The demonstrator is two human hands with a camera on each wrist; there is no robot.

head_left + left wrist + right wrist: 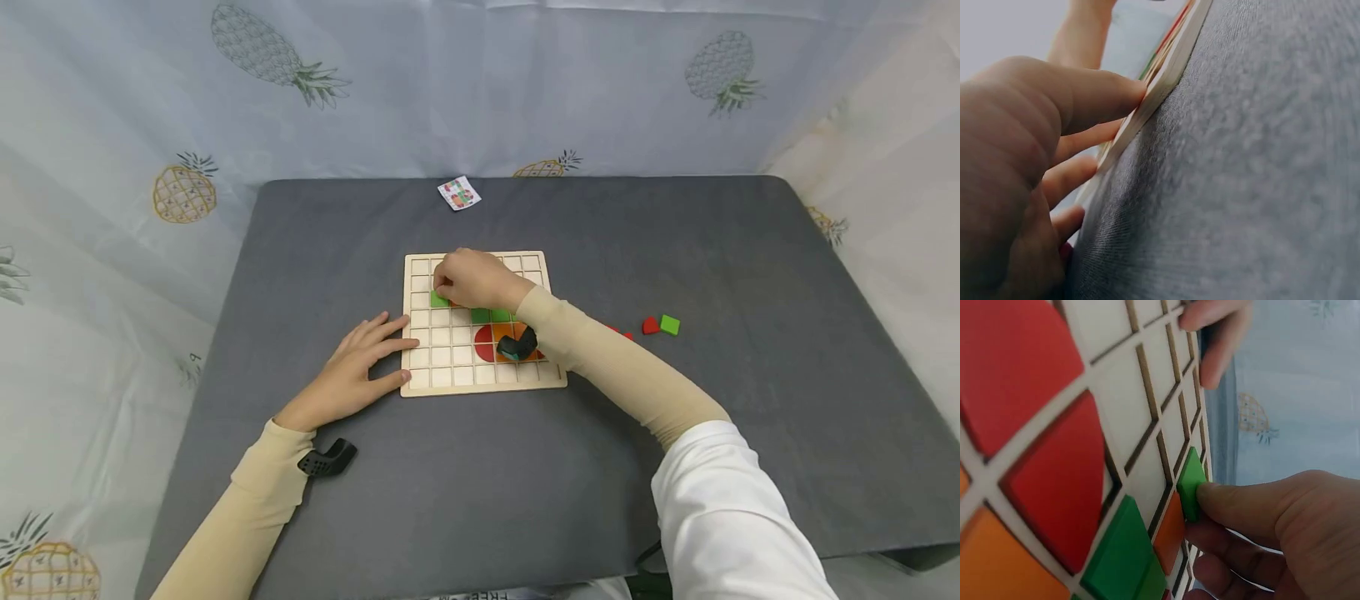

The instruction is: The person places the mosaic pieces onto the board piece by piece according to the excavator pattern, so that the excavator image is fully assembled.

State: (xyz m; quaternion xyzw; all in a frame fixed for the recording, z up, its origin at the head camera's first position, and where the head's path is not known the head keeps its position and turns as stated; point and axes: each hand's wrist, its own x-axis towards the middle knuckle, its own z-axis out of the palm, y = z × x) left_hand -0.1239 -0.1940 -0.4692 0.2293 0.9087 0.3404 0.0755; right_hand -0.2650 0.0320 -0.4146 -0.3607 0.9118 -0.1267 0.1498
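Observation:
A pale wooden grid board [450, 377] lies on the dark grey cloth. Between thumb and fingers my right hand [476, 279] pinches a small green square tile [1191, 484] at a cell near the board's upper left. Beside that tile sits an orange tile [1170, 534], and a darker green tile [1119, 550] lies closer to the wrist camera. Red rounded pieces [484, 342] and orange ones fill lower cells, partly covered by the right wrist's camera. With fingers spread and fairly straight, my left hand [348, 375] touches the board's left edge; its thumb [1110, 94] rests on the rim.
Right of the board lie a loose red piece [650, 326] and a green square [671, 325], with more red bits partly hidden by the right forearm. A small printed card [459, 193] lies at the table's far edge. A pineapple-print curtain [480, 92] hangs behind.

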